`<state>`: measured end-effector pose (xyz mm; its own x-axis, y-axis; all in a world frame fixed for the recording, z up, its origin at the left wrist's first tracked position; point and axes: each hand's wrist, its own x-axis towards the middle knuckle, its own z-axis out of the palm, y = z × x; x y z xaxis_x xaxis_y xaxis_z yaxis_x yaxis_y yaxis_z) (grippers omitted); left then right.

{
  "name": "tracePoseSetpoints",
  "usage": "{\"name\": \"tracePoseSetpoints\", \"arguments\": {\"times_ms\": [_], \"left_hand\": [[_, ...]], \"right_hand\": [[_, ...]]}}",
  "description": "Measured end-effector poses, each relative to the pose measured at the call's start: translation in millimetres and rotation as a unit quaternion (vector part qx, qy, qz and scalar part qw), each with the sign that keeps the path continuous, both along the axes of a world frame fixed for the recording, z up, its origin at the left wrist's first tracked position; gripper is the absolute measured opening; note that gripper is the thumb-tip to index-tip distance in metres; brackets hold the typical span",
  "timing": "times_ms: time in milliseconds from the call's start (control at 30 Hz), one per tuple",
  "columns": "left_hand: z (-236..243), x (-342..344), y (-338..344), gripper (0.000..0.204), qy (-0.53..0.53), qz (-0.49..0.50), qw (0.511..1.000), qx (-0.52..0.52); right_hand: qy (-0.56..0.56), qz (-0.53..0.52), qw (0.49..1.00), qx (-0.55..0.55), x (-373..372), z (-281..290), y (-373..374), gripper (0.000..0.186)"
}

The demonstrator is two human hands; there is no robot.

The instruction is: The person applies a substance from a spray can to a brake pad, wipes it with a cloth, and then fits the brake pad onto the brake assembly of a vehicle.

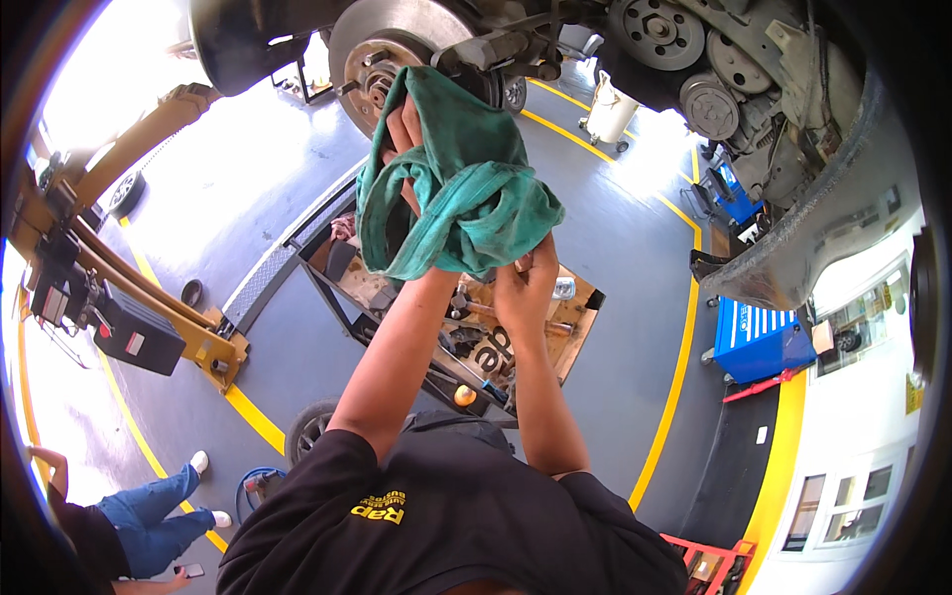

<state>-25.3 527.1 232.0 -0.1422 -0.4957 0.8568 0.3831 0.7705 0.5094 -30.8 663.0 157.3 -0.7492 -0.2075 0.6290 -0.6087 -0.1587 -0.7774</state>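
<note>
A crumpled green cloth hangs in folds in front of the brake disc and its wheel hub. My left hand is raised among the folds, with bent fingers showing at the cloth's left side and the palm and wrist covered. It is closed on the cloth, close below the hub. Lower and to the right, my right hand pinches the cloth's bottom edge between thumb and fingers. I cannot tell whether the cloth touches the hub.
Below my arms stands a work cart with tools and a bottle. Engine pulleys hang overhead at right, above a blue tool chest. A yellow lift arm reaches in from the left. Another person stands at lower left, holding a phone.
</note>
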Motion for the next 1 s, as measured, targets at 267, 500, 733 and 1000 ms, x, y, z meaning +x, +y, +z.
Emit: {"name": "tracePoseSetpoints", "arguments": {"times_ms": [267,500,733,1000], "left_hand": [[2,20,-20,0.062,-0.018,0.055,0.988,-0.144],[-36,18,-12,0.054,0.018,-0.126,0.970,0.206],[-172,46,-4,0.061,-0.105,-0.168,0.967,0.159],[-123,55,25,0.082,0.026,-0.106,0.975,0.194]], "right_hand": [[0.078,-0.087,0.984,-0.136,-13,32,-23,0.037],[0.089,-0.060,0.977,-0.183,0,50,-40,0.043],[0.078,-0.099,0.970,-0.210,-18,52,-52,0.069],[0.147,-0.411,0.898,-0.051,-73,93,-103,0.064]]}}
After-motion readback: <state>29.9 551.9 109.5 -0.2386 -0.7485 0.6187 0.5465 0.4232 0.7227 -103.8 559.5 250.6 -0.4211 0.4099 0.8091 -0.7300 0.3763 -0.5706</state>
